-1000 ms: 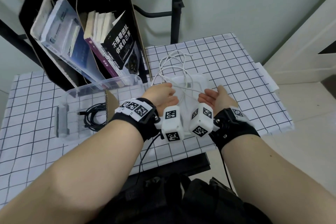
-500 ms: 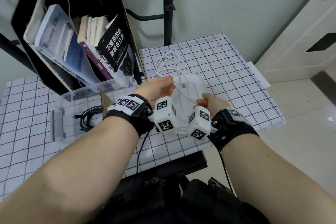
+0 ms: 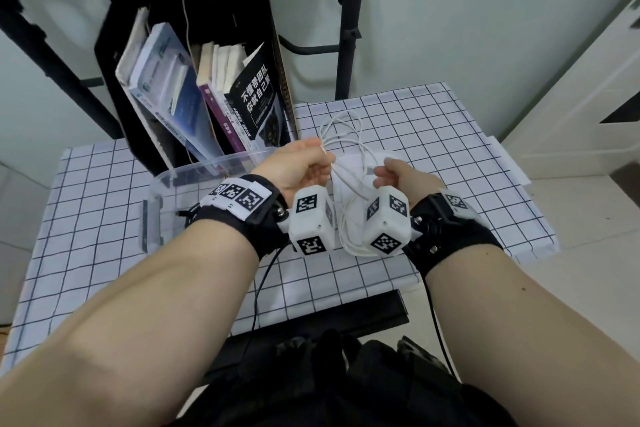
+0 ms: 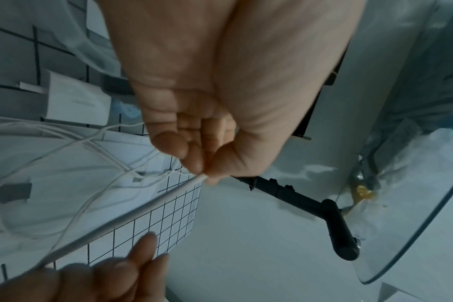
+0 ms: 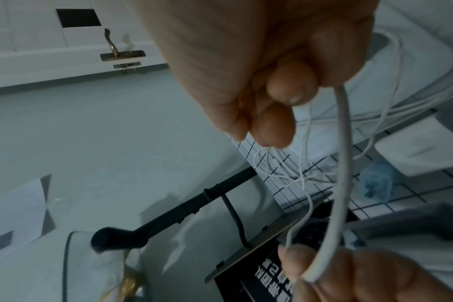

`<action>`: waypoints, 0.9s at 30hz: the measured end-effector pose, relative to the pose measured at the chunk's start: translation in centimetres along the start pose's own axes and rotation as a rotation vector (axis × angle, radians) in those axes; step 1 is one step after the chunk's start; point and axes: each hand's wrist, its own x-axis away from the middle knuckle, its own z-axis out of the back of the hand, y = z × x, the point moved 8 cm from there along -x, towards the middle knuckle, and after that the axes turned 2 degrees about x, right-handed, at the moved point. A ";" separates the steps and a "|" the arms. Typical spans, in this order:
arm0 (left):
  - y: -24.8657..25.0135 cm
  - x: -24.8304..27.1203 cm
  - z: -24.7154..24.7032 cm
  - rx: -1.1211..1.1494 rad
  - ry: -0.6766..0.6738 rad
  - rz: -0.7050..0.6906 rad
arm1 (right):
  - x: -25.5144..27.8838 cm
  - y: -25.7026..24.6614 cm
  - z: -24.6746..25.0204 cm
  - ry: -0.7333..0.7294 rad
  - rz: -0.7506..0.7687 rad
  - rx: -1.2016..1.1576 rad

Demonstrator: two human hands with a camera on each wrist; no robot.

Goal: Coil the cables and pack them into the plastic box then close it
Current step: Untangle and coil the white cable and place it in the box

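Above the checked table, my left hand (image 3: 320, 163) pinches a thin white cable (image 3: 348, 184) between thumb and fingertips (image 4: 194, 163). My right hand (image 3: 386, 175) is curled round the same cable (image 5: 342, 163) a short way along. A taut stretch (image 4: 142, 210) runs between the two hands. More loops hang below the wrists (image 3: 346, 239) and trail onto the table behind (image 3: 341, 128). The clear plastic box (image 3: 162, 184) stands open to the left. A black cable (image 3: 188, 215) lies in it, mostly hidden by my left wrist. The pale lid (image 3: 349, 163) lies under the hands.
A black bin of books (image 3: 207, 87) stands behind the box. A white charger block (image 4: 75, 102) and a small blue item (image 5: 375, 179) sit on the cloth. A black stand pole (image 3: 349, 28) rises behind the table; its near edge (image 3: 329, 302) is close to my body.
Both hands rose off the table with the white cable. The right hand went from an open palm to a curled grip, and a stretch of cable now runs taut between the hands.
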 end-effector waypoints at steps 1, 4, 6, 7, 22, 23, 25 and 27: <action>0.0 0.3 0.0 -0.035 -0.020 0.003 | 0.3 -0.3 -0.6 -0.026 0.022 0.007; 0.1 1.7 -0.1 -0.092 -0.091 0.005 | 1.3 -1.1 -2.5 -0.108 0.076 0.014; 0.1 2.3 0.1 -0.073 -0.123 0.026 | 1.9 -1.1 -3.4 -0.138 0.082 0.015; 0.2 2.6 0.4 -0.054 -0.134 0.036 | 2.2 -0.9 -3.9 -0.158 0.079 0.022; 4.3 6.2 4.4 0.040 -0.225 -0.021 | 4.7 -0.6 -8.7 -0.332 0.175 0.221; 4.8 6.3 4.8 0.075 -0.235 -0.038 | 4.8 -0.6 -8.9 -0.327 0.180 0.238; 5.7 6.4 5.3 0.149 -0.243 -0.082 | 4.5 -0.6 -9.0 -0.278 0.217 0.333; 6.4 6.5 5.9 0.224 -0.249 -0.133 | 4.0 -0.9 -8.9 -0.206 0.278 0.457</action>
